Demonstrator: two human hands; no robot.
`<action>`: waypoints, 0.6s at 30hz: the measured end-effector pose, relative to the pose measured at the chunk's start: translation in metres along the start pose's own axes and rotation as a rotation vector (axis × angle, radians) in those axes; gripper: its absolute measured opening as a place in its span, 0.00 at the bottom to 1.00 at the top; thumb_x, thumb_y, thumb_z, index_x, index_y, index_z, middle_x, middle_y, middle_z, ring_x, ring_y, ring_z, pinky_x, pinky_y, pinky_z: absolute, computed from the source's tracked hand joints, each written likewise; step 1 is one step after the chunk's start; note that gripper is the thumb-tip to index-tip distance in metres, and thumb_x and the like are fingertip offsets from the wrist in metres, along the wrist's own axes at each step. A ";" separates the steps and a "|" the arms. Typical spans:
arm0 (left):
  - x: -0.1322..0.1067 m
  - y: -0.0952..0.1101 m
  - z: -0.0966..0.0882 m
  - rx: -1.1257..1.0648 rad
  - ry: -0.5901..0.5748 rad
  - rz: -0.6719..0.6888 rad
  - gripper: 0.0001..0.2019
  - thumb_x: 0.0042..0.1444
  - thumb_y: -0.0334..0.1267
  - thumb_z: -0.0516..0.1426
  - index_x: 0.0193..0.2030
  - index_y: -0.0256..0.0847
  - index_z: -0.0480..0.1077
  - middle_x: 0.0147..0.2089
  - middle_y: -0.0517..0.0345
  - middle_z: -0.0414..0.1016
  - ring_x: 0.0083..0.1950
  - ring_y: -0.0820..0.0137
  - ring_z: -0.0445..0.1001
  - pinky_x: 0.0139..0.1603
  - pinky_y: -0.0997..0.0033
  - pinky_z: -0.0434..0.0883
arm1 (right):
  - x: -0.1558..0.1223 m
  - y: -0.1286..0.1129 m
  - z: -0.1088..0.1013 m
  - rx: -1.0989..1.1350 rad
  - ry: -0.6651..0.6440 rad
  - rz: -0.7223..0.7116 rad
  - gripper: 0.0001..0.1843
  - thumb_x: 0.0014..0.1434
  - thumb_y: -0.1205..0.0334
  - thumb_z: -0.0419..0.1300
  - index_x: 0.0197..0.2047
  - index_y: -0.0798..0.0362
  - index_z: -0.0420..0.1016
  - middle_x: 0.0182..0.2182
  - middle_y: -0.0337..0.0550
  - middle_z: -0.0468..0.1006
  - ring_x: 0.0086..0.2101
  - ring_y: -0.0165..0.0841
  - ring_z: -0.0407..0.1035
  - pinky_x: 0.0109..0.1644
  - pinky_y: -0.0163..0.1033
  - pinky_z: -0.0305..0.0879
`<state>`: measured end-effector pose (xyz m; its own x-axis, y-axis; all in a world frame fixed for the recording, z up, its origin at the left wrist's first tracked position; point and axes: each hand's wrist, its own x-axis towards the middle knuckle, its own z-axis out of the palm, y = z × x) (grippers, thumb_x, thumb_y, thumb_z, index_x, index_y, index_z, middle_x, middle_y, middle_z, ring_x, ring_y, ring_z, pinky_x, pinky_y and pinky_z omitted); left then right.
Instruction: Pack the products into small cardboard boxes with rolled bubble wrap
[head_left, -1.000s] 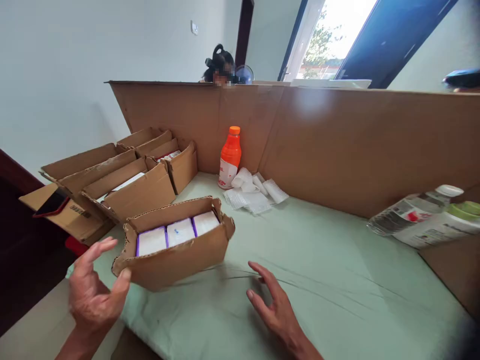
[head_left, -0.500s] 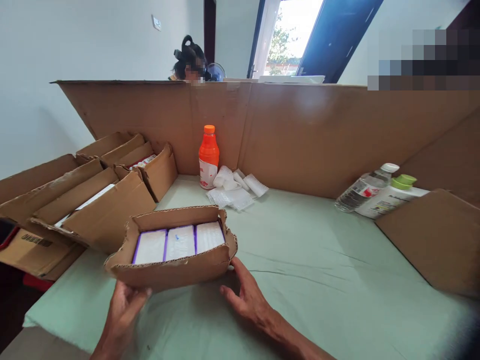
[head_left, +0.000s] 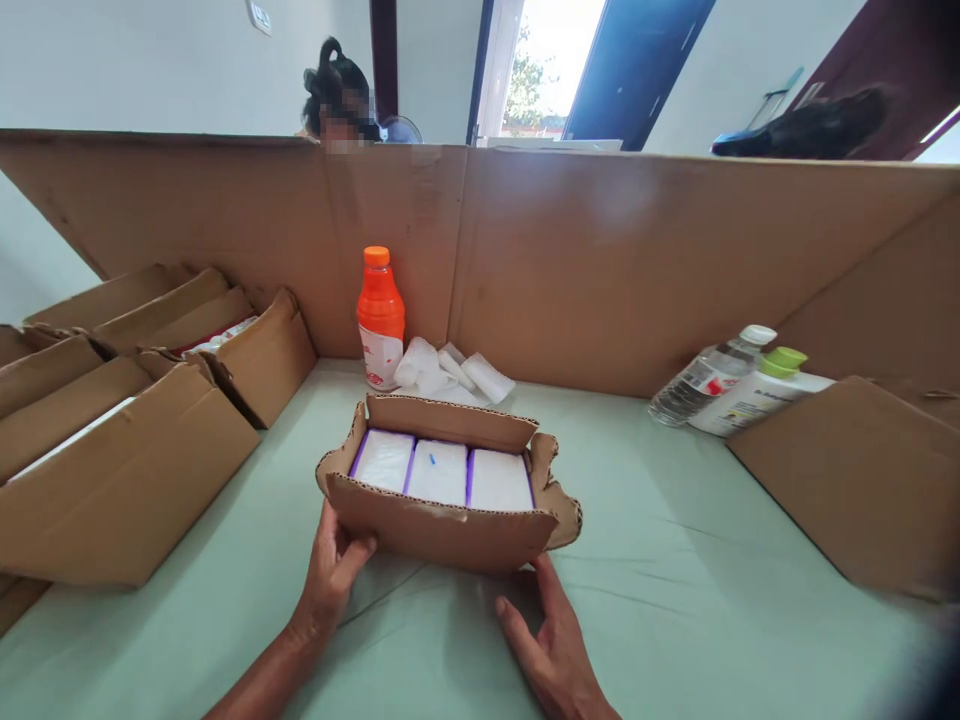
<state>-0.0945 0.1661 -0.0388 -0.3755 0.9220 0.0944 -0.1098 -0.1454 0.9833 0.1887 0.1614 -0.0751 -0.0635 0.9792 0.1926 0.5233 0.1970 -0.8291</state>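
In the head view an open cardboard box (head_left: pixel 442 530) is held a little in front of me, slightly tilted. Three white-topped packs (head_left: pixel 440 472) with purple edges sit side by side inside it. My left hand (head_left: pixel 330 570) grips its front left corner, thumb along the front, fingers behind the end. At the front right corner my right hand (head_left: pixel 547 630) supports the box, its fingers partly hidden beneath and its thumb apart from the cardboard. Behind the box, crumpled bubble wrap (head_left: pixel 450 372) lies beside an orange bottle (head_left: pixel 381 325) standing upright.
Several cardboard boxes (head_left: pixel 127 490) stand at the left. A clear bottle (head_left: pixel 705 380) and a white bottle with a green cap (head_left: pixel 784 362) lean at the right by a cardboard flap (head_left: pixel 855 480). A tall cardboard wall (head_left: pixel 562 270) closes the back; a person's head (head_left: pixel 337 95) shows beyond.
Both hands and the box of packs have moved right, away from the boxes at the left. The camera view has also turned slightly to the right.
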 end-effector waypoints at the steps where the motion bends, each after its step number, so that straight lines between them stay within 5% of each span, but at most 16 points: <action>1: -0.001 -0.001 0.001 -0.013 0.018 0.000 0.35 0.52 0.46 0.64 0.66 0.40 0.63 0.58 0.46 0.74 0.60 0.53 0.72 0.58 0.59 0.70 | -0.001 0.001 0.001 0.004 0.007 -0.002 0.31 0.62 0.49 0.60 0.65 0.50 0.61 0.57 0.55 0.76 0.50 0.46 0.76 0.54 0.48 0.75; 7: -0.006 0.003 0.006 -0.025 0.054 -0.019 0.37 0.53 0.46 0.62 0.68 0.40 0.60 0.63 0.44 0.71 0.67 0.52 0.67 0.67 0.54 0.64 | -0.003 -0.002 -0.001 -0.049 -0.023 0.023 0.30 0.63 0.50 0.59 0.65 0.50 0.63 0.58 0.55 0.75 0.56 0.49 0.72 0.61 0.52 0.70; 18: -0.011 -0.009 -0.001 0.073 0.059 -0.026 0.35 0.55 0.49 0.62 0.68 0.38 0.62 0.64 0.40 0.70 0.68 0.48 0.66 0.69 0.48 0.64 | -0.006 0.012 -0.007 0.006 -0.039 0.153 0.28 0.59 0.48 0.64 0.59 0.51 0.70 0.56 0.55 0.77 0.55 0.48 0.73 0.61 0.51 0.70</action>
<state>-0.0902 0.1569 -0.0489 -0.4271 0.9021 0.0620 -0.0537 -0.0937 0.9941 0.2013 0.1574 -0.0826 -0.0162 0.9989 0.0436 0.5240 0.0456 -0.8505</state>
